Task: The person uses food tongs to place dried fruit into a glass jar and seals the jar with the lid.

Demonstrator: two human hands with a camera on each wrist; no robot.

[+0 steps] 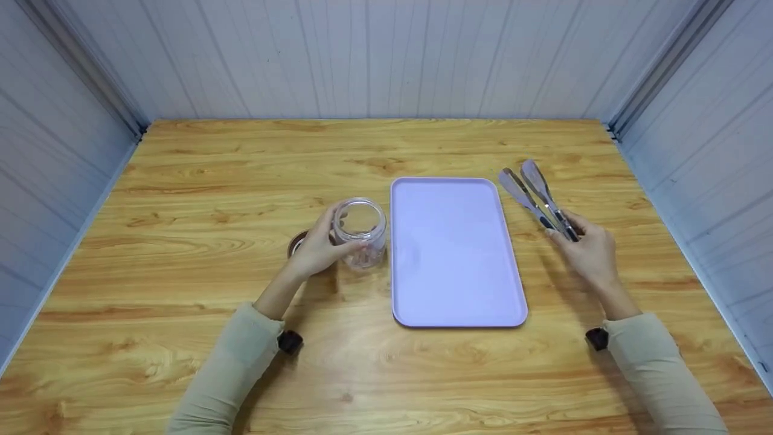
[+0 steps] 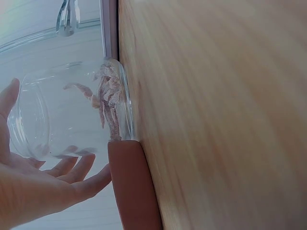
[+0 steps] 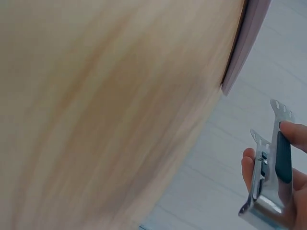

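My left hand [image 1: 317, 248] grips a clear jar [image 1: 365, 251], thumb on the near side and fingers round the far side. The jar stands upright on the table without a cover. Pale, pinkish, irregular pieces [image 2: 109, 93] lie at its bottom; their kind is unclear. Partly hidden under that hand is a round brown piece [image 2: 135, 187], like a lid, beside the jar. On the right, my right hand [image 1: 589, 251] holds metal tongs [image 1: 534, 190] by their dark grips, thumb on one arm and fingers on the other. The tongs' tips are spread apart, above the table.
A flat lilac tray [image 1: 456, 254] with a low rim lies between the hands, close to the jar's right side. The wood-grain table [image 1: 253, 163] is bounded by pale panel walls [image 1: 386, 60] at the back and both sides.
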